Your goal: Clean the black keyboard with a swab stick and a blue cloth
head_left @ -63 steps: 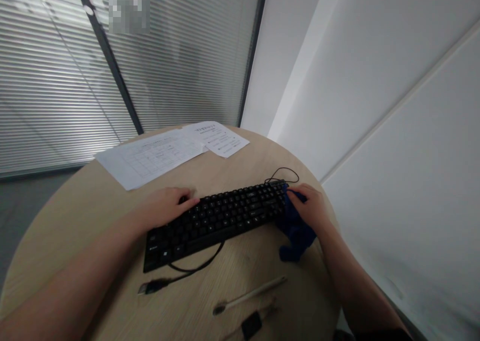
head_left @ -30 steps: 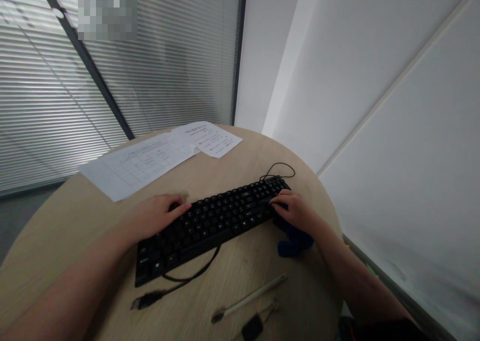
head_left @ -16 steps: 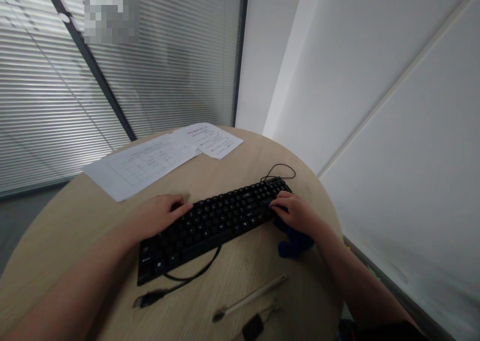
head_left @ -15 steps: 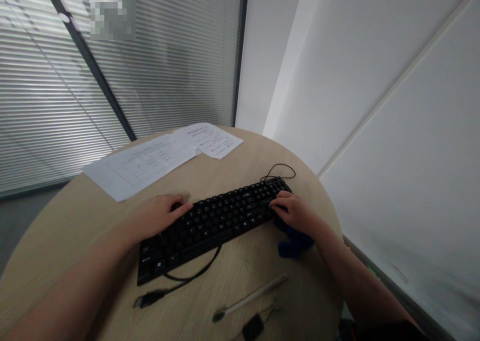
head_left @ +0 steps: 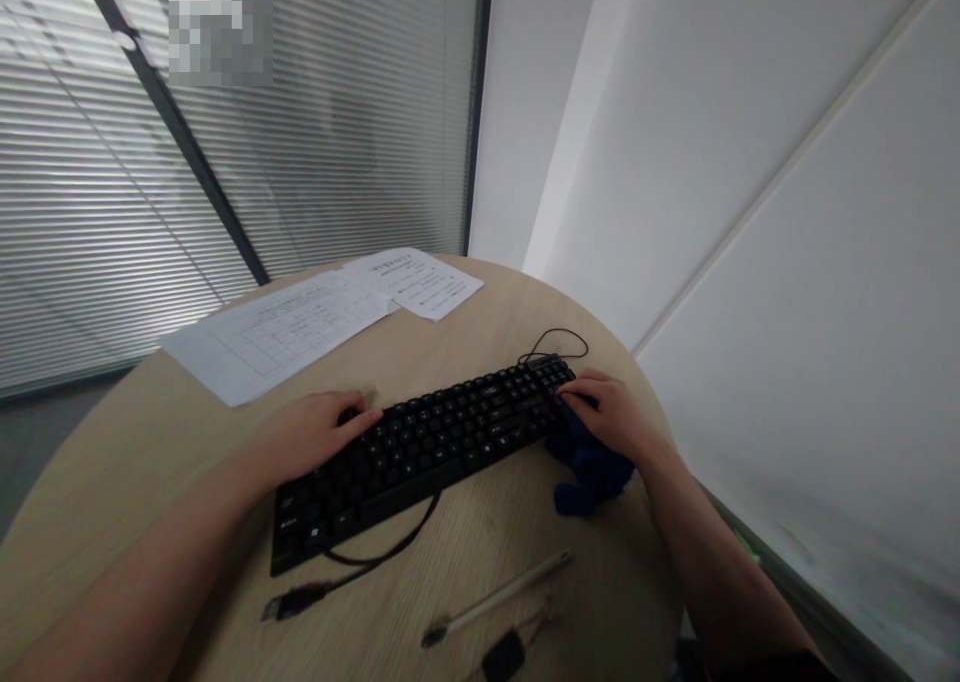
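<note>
A black keyboard [head_left: 450,427] lies aslant on the round table, its cable end with a USB plug [head_left: 296,600] showing below its near edge. My left hand [head_left: 326,427] grips the keyboard's far edge towards the left, thumb over the keys and the other fingers partly hidden behind. At the right end, my right hand [head_left: 611,412] is closed on a bunched dark blue cloth [head_left: 592,477], with a bit of blue showing at its fingertips beside the number keys. Most of the cloth hangs below the palm onto the tabletop.
Nearer me lie a slim brush with a pale handle [head_left: 506,592] and a small black object on a cord [head_left: 504,654]. Printed sheets [head_left: 300,327] rest at the far left of the table [head_left: 495,532]. A thin black cord loop [head_left: 562,342] lies behind the keyboard.
My right hand has moved right, off the keys to the keyboard's right end, with the blue cloth. My left hand keeps its hold on the keyboard.
</note>
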